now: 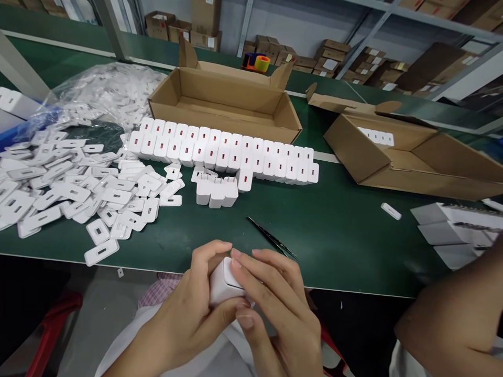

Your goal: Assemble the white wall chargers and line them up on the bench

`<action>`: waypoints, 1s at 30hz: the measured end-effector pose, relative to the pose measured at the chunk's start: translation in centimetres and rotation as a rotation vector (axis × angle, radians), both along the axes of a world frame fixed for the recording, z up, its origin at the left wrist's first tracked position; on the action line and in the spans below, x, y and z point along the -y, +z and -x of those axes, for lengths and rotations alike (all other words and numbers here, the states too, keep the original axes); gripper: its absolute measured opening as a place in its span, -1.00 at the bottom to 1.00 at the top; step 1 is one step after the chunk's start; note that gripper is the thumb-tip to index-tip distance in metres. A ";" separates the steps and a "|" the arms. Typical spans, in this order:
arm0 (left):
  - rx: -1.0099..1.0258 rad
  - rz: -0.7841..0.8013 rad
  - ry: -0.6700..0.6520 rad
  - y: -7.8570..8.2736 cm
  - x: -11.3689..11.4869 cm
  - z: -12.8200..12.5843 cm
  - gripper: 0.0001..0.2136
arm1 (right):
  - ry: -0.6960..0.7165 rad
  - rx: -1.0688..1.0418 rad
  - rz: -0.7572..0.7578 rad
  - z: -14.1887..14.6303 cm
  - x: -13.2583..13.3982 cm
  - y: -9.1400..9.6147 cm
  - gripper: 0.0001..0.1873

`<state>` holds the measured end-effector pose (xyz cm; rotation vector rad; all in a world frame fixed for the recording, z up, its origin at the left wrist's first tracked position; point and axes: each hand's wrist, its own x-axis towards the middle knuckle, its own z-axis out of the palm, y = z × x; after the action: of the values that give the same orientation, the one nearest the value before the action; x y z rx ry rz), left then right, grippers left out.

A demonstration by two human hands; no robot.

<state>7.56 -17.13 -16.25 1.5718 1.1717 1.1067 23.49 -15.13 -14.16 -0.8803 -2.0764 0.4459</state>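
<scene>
A white charger housing [223, 283] is held between my two hands, close to the table's front edge. My left hand [196, 303] wraps round its left side, fingers over the top and thumb along the front. My right hand [279, 309] closes on it from the right, its fingertips pressing on the end face, where a dark seam shows beside a white cover plate. Black tweezers [271, 237] lie on the table just beyond my hands. Farther back stand long rows of white chargers [223, 149] with USB slots, and a few with pins upward [217, 192].
Loose white cover plates [113, 196] are heaped at left, before a clear plastic bag [106, 94] of more. Two open cardboard boxes [231, 115] [393, 162] stand behind. White trays [459, 230] and another person's arm [456, 309] are at right.
</scene>
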 end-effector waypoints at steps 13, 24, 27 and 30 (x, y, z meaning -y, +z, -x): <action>0.480 0.114 -0.032 -0.3 0.2 -1.0 -0.79 | 0.065 0.006 -0.178 -0.4 -0.8 -1.8 -0.61; 0.527 0.521 -0.188 2.0 -1.8 0.6 -0.64 | 0.020 0.220 -0.540 -1.8 -1.7 -1.3 -0.83; 0.511 0.446 -0.042 1.4 -1.5 0.1 -0.70 | 0.074 0.160 -0.103 -2.3 -1.2 -1.6 -0.51; 0.411 0.313 0.079 0.8 -1.3 -0.3 -0.77 | 0.080 -0.173 0.370 -1.8 -0.8 -2.1 -0.32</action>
<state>7.90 -15.88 -15.47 1.0091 1.0687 1.1651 25.30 -14.33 -16.25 -0.9337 -1.9044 0.9388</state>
